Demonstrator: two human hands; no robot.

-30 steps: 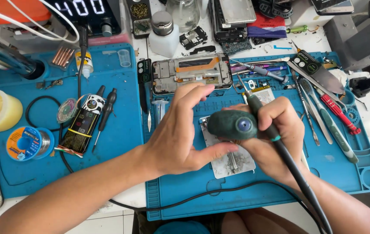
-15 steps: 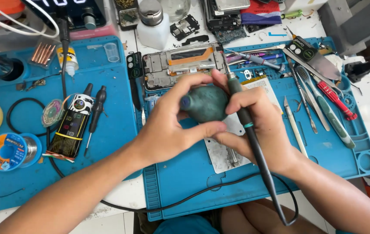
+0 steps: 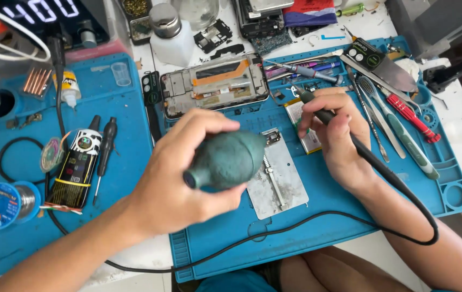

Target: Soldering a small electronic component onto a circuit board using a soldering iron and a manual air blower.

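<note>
- Blower [image 3: 224,160] is sitting in my left hand [image 3: 179,178], fingers wrapping round the green bulb, its nozzle pointing back toward me and to the left, long axis running roughly left to right.
- I'm pinching the iron [image 3: 323,114] in my right hand [image 3: 335,138] like a pen, tip aiming up and left at the small board [image 3: 302,125] just under my fingers.
- Both hands are staying apart, each clamped on its own tool; the metal holder [image 3: 275,176] is lying between them on the blue mat [image 3: 350,216].
- My right hand is the nearer one to the board, touching or almost touching it; my left is hovering over the holder's left edge.
- The iron's black cord [image 3: 398,189] is trailing off my wrist, looping down and across the mat's front edge under my left arm.
- The phone frame [image 3: 215,85] is lying crosswise just beyond the blower.
- Tweezers [image 3: 371,116] and a red screwdriver [image 3: 410,116] are lining up to the right of my right hand, near it.
- A flux tube [image 3: 78,167] and solder spool [image 3: 5,204] are resting well off to the left.
</note>
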